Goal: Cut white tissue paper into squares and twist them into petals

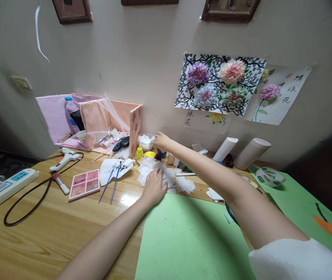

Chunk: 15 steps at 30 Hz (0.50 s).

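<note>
My left hand (154,187) lies on a loose pile of thin white paper pieces (166,174), palm down with the fingers over the paper. Reaching across to the back, my right hand (162,141) is at the right side of a clear bowl (146,144) filled with white paper pieces. Its fingers are bent together; whatever they hold, if anything, is hidden. Small bottles stand below that hand, among them a yellow bottle (139,153) and a dark purple one (159,154). A green sheet (192,237) spreads in front of my left hand.
At left are a glue gun (65,159) with its black cable, a power strip (8,190), a pink palette box (84,185) and two brushes on tissue (110,167). Fabric boxes (94,124) stand against the wall. White rolls (226,149) and a tape roll (269,177) are at right.
</note>
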Motion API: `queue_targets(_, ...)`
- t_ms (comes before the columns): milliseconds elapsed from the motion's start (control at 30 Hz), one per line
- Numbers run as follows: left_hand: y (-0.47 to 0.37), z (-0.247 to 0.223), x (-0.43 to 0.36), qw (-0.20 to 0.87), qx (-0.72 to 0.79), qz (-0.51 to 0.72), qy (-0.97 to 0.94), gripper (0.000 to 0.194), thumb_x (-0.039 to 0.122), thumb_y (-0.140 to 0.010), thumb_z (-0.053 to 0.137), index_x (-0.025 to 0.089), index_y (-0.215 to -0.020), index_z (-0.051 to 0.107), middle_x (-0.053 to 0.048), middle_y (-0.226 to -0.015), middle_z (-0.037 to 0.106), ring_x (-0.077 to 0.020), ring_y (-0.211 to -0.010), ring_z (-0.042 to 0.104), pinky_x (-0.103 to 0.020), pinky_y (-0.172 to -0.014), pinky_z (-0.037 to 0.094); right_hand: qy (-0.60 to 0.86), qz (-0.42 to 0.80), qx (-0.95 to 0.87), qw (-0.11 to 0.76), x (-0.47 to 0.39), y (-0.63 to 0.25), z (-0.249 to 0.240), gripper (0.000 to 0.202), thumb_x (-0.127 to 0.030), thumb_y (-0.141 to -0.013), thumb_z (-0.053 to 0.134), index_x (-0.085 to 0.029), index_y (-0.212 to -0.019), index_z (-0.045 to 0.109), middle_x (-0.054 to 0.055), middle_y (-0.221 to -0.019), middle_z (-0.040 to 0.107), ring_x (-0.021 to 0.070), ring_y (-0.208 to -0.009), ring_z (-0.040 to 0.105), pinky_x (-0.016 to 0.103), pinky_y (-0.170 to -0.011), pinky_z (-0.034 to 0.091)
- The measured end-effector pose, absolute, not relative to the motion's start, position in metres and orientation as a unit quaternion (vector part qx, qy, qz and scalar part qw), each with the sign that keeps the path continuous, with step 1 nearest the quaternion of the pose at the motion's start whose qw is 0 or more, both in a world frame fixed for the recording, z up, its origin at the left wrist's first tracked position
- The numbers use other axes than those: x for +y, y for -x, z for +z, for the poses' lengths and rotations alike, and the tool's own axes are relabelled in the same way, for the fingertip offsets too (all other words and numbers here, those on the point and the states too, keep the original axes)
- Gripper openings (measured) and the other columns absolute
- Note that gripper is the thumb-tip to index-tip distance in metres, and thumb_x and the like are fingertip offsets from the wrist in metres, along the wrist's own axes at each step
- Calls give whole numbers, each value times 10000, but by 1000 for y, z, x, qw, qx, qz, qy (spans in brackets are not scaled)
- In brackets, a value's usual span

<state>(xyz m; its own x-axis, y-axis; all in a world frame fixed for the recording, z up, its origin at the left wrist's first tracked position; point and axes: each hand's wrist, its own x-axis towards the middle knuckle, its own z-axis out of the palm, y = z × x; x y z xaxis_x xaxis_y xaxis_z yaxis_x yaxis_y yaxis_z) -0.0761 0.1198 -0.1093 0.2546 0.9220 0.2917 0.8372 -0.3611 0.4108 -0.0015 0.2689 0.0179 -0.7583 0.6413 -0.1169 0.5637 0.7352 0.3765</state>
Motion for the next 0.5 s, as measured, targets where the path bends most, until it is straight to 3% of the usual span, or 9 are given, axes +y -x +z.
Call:
queue_targets(133, 77, -110, 121, 91, 554, 232, -794, 429, 293, -865, 401, 126, -1256, 457, -141, -1371, 422, -271, -1262, 389, -448, -1075, 272, -313, 179, 928, 98, 255, -5, 28, 258, -42, -656, 629, -151, -879, 699, 122, -993, 679, 271, -1058, 493, 438, -1029, 174)
queue_targets(233, 78, -109, 122, 96, 553, 221, -797, 452, 319, -896, 349, 127, -1299, 423, -134, -1411, 386, -259, -1305, 349, -481, -1096, 229, -300, 177, 937, 16, 225, -32, 44, 248, -196, -774, 595, -155, -1010, 654, 121, -1088, 629, 260, -1080, 469, 406, -982, 249)
queue_targets(300, 78, -106, 122, 90, 548, 224, -800, 488, 350, -908, 332, 126, -1339, 376, -127, -1438, 347, -248, -1336, 305, -480, -1112, 203, -322, 150, 933, -55, 198, -63, 49, 190, -205, -829, 530, -172, -972, 651, 96, -1007, 643, 224, -983, 518, 322, -845, 350)
queue_targets(367, 77, -99, 118, 79, 516, 241, -818, 501, 362, -920, 315, 151, -1374, 330, -97, -1453, 329, -218, -1355, 272, -454, -1130, 184, -387, 116, 912, -72, 168, -105, 44, 163, -188, -846, 494, -172, -873, 654, 77, -875, 654, 195, -853, 554, 266, -697, 370)
queue_targets(500, 71, -86, 106, 119, 330, 196, -916, 464, 367, -935, 297, 273, -1389, 309, -13, -1448, 348, -167, -1347, 295, -409, -1135, 198, -510, 8, 860, -3, 113, -187, 0, 79, -150, -757, 588, -181, -735, 657, 54, -788, 662, 177, -724, 584, 235, -572, 338)
